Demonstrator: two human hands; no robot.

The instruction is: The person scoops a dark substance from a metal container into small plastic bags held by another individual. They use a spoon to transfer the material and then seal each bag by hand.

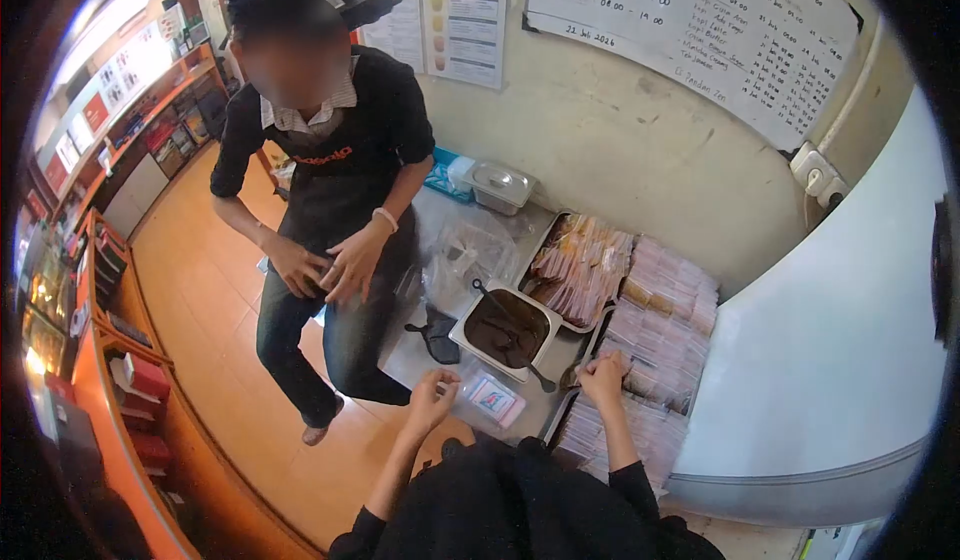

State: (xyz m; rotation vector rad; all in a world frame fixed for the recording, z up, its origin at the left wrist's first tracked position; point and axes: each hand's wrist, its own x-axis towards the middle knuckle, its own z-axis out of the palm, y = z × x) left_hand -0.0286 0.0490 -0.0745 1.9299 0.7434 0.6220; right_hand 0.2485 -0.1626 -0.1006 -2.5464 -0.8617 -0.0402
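My left hand (434, 400) has curled fingers at the edge of a clear plastic bag (478, 388). A pack with a blue, white and pink label (496, 401) lies right beside it on the metal table. My right hand (603, 377) is closed, fingertips pressed together, over the rows of filled clear sachets (648, 335); I cannot tell what is in it. Between and beyond my hands stands a square metal pan (458, 336) of dark brown sauce (500, 335). A dark-handled utensil (497, 296) rests in the sauce, and a dark spoon (543, 380) lies by the near corner.
Another person (330, 180) in a dark apron is at the table's left side, hands together. A black object (435, 335) and loose clear plastic (470, 255) lie left of the pan. Behind are a lidded metal container (500, 186) and a sachet-filled tray (580, 270). A white appliance (810, 360) borders the right.
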